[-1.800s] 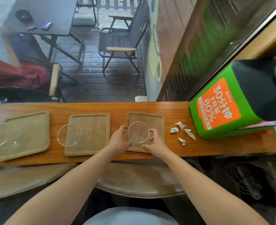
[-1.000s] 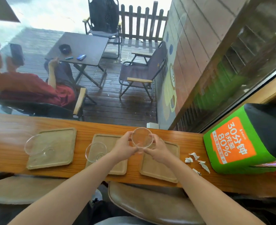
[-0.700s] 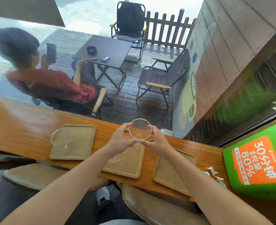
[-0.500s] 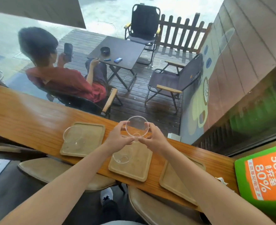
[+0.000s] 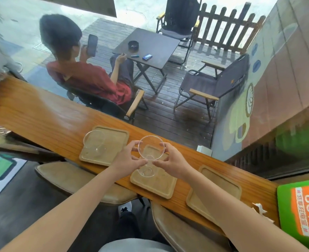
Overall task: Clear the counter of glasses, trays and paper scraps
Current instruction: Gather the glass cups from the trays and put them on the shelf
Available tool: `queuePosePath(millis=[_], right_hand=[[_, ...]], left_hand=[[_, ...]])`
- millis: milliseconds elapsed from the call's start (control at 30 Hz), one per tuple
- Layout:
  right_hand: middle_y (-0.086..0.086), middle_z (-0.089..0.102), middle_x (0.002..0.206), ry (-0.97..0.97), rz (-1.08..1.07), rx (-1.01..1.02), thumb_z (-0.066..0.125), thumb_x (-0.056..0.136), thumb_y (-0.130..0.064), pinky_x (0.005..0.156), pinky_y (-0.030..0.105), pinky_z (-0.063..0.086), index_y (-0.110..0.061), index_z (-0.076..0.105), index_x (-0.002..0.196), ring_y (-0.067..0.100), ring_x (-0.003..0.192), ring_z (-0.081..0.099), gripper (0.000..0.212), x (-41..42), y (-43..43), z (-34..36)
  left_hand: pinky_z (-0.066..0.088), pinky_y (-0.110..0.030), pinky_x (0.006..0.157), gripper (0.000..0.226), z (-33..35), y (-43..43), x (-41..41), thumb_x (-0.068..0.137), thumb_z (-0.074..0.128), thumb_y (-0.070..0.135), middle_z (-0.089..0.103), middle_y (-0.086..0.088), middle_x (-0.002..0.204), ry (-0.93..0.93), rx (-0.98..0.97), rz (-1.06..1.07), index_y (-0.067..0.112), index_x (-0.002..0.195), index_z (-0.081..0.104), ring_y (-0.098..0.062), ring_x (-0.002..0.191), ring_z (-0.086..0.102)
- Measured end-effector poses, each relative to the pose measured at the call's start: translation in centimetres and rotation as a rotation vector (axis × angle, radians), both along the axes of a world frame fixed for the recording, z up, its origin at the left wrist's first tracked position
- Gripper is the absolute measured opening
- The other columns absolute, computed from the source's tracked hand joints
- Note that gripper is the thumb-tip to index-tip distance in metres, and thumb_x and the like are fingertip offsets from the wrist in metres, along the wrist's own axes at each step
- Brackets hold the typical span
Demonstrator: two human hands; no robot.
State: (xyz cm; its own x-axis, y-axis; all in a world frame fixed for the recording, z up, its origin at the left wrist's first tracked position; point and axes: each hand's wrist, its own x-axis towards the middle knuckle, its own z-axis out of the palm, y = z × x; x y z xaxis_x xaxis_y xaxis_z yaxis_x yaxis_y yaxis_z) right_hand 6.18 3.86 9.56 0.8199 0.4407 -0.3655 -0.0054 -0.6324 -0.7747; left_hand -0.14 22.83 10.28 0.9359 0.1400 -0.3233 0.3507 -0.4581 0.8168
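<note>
I hold a clear glass [image 5: 151, 147] between my left hand [image 5: 127, 158] and my right hand [image 5: 171, 160], lifted above the middle wooden tray [image 5: 156, 184]. Right under it on that tray stands a second clear glass [image 5: 146, 171]. A third glass [image 5: 94, 142] stands on the left wooden tray [image 5: 112, 142]. The right wooden tray [image 5: 217, 190] has nothing on it. White paper scraps [image 5: 260, 210] lie on the wooden counter [image 5: 46, 120] beside the green box.
A green and orange box [image 5: 302, 213] stands at the counter's right end. Brown padded stools [image 5: 72, 179] sit under the counter's near edge. Behind the window, a person in a red shirt sits by a dark table and folding chairs.
Both hands lifted the glass off the right tray and carried it left, above the glass on the middle tray. The view has swung left with it.
</note>
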Motion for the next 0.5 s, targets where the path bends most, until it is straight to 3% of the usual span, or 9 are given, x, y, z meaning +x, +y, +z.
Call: queuePosePath(millis=[267,400,500], right_hand=[[0.000,0.053,0.133,0.043,0.027,-0.058,0.081,0.082,-0.031,0.091,0.041,0.057,-0.022,0.042,0.145,0.019,0.101,0.064,0.074,-1.2,0.2,-1.7],[0.003,0.048,0.141,0.064,0.043,-0.100,0.079,0.084,-0.032,0.100,0.041,0.052,-0.019,0.039,0.148,0.021,0.112,0.060,0.077,-1.7,0.2,-2.5],[0.003,0.040,0.143,0.095,0.051,-0.131,0.075,0.087,-0.032,0.104,0.041,0.050,-0.019,0.034,0.152,0.022,0.117,0.058,0.078,-2.0,0.2,-3.0]], left_hand=[[0.049,-0.015,0.059,0.070,-1.9,-0.1,-1.3,0.077,0.081,0.034,0.051,0.027,0.101,0.085,0.065,-0.008,0.036,0.137,0.044,-0.002,0.077,0.067],[0.051,-0.017,0.062,0.069,-3.2,-0.3,-1.6,0.079,0.080,0.032,0.053,0.015,0.120,0.097,0.098,-0.036,0.031,0.139,0.044,-0.005,0.075,0.068],[0.057,-0.029,0.076,0.068,-4.1,-0.3,-1.8,0.081,0.078,0.028,0.051,0.004,0.129,0.109,0.122,-0.053,0.026,0.140,0.044,-0.012,0.080,0.068]])
